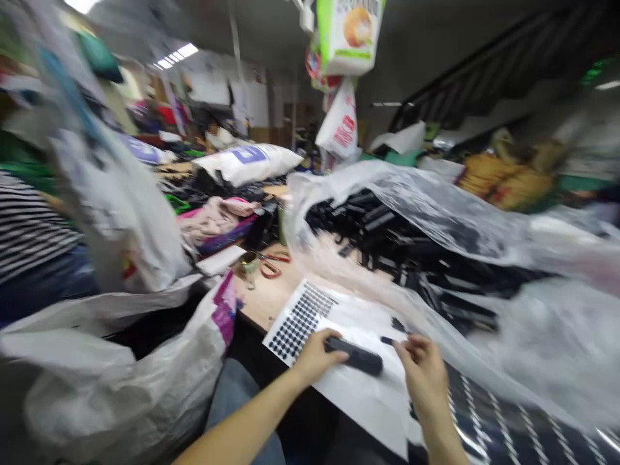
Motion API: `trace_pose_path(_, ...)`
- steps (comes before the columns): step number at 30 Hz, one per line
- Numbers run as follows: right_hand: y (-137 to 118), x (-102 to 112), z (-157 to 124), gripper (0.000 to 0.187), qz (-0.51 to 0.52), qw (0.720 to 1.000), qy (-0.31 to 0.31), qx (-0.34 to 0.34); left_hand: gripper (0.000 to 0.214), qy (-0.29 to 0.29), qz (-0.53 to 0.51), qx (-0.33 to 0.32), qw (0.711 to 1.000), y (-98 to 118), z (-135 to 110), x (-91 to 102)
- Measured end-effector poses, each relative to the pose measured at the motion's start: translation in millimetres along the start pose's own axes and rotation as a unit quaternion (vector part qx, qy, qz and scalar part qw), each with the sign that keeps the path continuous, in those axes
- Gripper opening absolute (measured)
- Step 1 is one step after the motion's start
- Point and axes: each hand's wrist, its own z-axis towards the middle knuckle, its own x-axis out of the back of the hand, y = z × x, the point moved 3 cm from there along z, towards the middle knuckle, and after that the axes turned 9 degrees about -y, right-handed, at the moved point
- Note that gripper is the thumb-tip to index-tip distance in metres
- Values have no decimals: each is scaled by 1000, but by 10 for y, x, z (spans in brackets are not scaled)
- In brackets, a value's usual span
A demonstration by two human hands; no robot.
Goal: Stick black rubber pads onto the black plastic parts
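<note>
My left hand (316, 356) grips one end of a long black plastic case-like piece (357, 357), thumb on the near side and fingers on the far side. Just right of it, my right hand (422, 365) pinches a small dark strip (387, 340) between thumb and fingertips. The strip is too small and blurred to name. Under both hands lies a white sheet (372, 407). At its left a sticker sheet (301, 320) carries rows of round black dots. A small black piece (399, 324) rests beyond my right hand.
Red-handled scissors (275, 263) lie at the back of the wooden table. A clear plastic bag (411, 194) full of black pieces (382, 232) spreads along the right. An open white sack (130, 381) stands at left, near a person in a striped sleeve (33, 226).
</note>
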Motion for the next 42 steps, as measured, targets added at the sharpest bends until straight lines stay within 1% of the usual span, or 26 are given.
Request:
trace_pose_path(2,-18,-18,-127,40,1,999,-31,-12,36,-8,2,-19,1000,-7,54,3)
trace_pose_path(5,6,-23,-258,38,11,998,-52,-35,34,-28,9,-45,999,3,117,7)
trace_pose_path(8,55,-43,-311,35,38,994,-79,-59,35,-28,14,-38,999,29,153,15)
trace_pose_path(10,81,-69,-318,34,61,992,-84,-67,36,-24,13,-29,999,49,163,12)
trace_pose_path(17,140,-157,-359,33,111,989,-60,-82,40,-13,2,-9,1000,57,169,-2)
trace_pose_path(25,196,-186,-396,33,129,987,-43,-84,37,-12,25,-23,999,13,179,8)
trace_pose_path(35,160,-199,-418,28,76,994,-39,-73,36,-5,60,-27,998,24,161,16)
trace_pose_path(42,122,-231,-447,25,-5,998,-5,-59,39,-3,80,-32,996,9,180,18)
